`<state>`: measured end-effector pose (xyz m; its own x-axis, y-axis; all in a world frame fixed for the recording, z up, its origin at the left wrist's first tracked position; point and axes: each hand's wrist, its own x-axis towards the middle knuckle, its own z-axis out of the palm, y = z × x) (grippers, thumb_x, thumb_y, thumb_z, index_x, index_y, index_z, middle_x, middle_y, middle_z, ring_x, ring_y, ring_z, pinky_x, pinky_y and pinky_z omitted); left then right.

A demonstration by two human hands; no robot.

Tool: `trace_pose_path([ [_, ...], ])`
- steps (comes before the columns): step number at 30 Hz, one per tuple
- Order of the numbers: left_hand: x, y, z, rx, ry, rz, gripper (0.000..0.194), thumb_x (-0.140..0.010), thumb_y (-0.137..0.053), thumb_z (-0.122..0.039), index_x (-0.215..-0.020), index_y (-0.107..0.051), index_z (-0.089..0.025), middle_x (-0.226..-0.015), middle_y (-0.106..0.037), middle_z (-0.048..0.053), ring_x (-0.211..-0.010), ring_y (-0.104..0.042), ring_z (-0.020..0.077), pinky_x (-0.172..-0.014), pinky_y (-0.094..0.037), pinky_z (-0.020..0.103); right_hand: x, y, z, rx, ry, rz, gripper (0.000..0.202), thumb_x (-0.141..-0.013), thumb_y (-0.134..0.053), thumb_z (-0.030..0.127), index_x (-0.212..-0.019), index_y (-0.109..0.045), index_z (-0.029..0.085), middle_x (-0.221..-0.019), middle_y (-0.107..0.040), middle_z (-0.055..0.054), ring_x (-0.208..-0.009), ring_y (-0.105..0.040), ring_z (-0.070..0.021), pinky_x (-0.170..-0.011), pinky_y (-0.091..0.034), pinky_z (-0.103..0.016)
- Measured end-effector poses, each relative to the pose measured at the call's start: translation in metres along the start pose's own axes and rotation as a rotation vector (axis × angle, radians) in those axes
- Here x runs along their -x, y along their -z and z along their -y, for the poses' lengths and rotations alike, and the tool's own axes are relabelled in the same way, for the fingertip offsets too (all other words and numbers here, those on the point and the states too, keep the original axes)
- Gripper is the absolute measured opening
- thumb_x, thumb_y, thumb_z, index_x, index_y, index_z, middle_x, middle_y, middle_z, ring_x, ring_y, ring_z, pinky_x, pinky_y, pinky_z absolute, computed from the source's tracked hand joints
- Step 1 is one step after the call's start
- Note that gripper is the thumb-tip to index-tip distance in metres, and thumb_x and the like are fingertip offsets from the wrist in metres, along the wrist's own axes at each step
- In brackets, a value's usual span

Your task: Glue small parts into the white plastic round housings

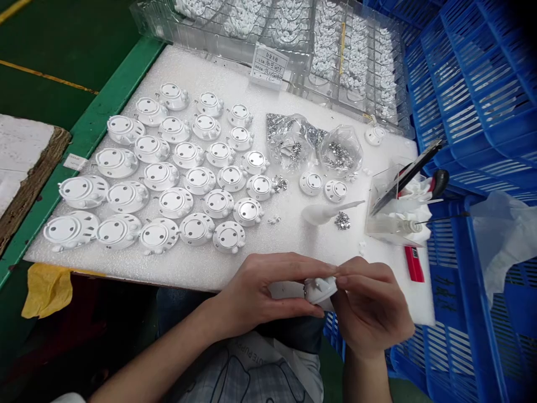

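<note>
In the head view my left hand (264, 291) grips a small round white plastic part (319, 291) between thumb and fingers, at the front edge of the foam board. The part is held tilted, with small knobs on its upper side. My right hand (373, 305) is closed against the part's right edge, its fingertips pinched together; whatever sits between them is hidden. Beyond the hands stand a white squeeze bottle (321, 214) with a thin spout and a small pile of shiny metal pieces (342, 220). Two similar white parts, one of them a round part (311, 183), lie farther back.
Rows of round white parts (199, 180) cover the left of the white foam board (268, 246). Bags of metal pieces (340, 151) lie behind. Clear trays (289, 33) of white pieces stand at the back. A clear tool box (394, 224) and blue crates (474, 95) are right.
</note>
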<state>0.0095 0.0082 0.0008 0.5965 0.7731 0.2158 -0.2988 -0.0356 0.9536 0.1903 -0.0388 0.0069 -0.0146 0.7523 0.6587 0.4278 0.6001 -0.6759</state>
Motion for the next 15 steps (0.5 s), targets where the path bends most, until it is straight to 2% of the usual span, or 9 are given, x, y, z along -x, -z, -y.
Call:
trace_pose_path([
  [4, 0.0021, -0.0002, 0.0016, -0.032, 0.015, 0.003, 0.049, -0.082, -0.085, -0.02, -0.129, -0.072, -0.026, -0.115, -0.08, 0.006, -0.106, -0.075, 0.0215, -0.092, -0.058, 0.027, -0.0022, 0.0036, 0.0, 0.062, 0.066, 0.063, 0.044, -0.077, -0.062, -0.016, -0.112, -0.068, 0.011, -0.094, -0.065, -0.006, -0.079, -0.062, -0.0145, -0.055, -0.051, -0.031],
  [9, 0.0027, -0.0008, 0.0019, -0.023, 0.06, 0.009, 0.048, -0.081, -0.086, -0.021, -0.127, -0.073, -0.025, -0.113, -0.08, 0.005, -0.103, -0.075, 0.0199, -0.092, -0.058, 0.026, -0.004, 0.0054, 0.0011, 0.111, 0.067, 0.083, 0.04, -0.078, -0.063, -0.014, -0.108, -0.07, 0.012, -0.089, -0.065, -0.005, -0.078, -0.062, -0.0153, -0.055, -0.052, -0.031],
  [15, -0.0007, 0.0003, -0.0058, -0.034, 0.115, 0.008, 0.045, -0.08, -0.086, -0.025, -0.124, -0.076, -0.024, -0.109, -0.081, 0.005, -0.092, -0.075, 0.0181, -0.086, -0.058, 0.024, -0.0026, 0.0038, 0.001, 0.04, -0.03, 0.045, 0.037, -0.078, -0.064, -0.009, -0.104, -0.068, 0.017, -0.084, -0.067, -0.003, -0.072, -0.061, -0.016, -0.053, -0.051, -0.031],
])
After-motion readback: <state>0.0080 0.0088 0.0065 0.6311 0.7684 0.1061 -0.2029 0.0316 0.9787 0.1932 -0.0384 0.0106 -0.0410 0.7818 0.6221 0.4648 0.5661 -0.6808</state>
